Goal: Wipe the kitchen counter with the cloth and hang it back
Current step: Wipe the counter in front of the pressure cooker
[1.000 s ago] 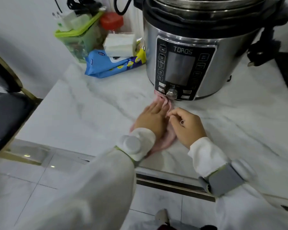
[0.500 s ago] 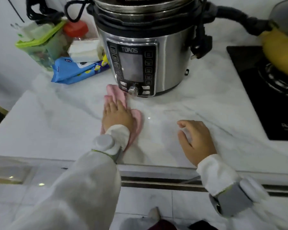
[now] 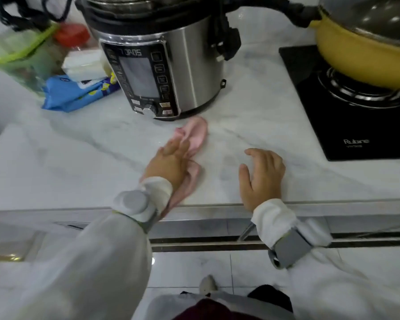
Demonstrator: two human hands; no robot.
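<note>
This place is a home kitchen. The white marble surface (image 3: 252,93) carries an electric pressure cooker (image 3: 164,65) with its plug (image 3: 226,46) hanging at the side. To the right there is a black gas stove (image 3: 346,116) with a yellow pot (image 3: 365,49) on the burner. The floor (image 3: 189,269) has pale tiles.

Soft even light, slight motion blur, wide-angle bending at edges — glare on cooker (image 3: 189,65).

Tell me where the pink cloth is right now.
In the head view the pink cloth lies flat on the marble counter, pressed under the left hand, just in front of the pressure cooker.
</note>
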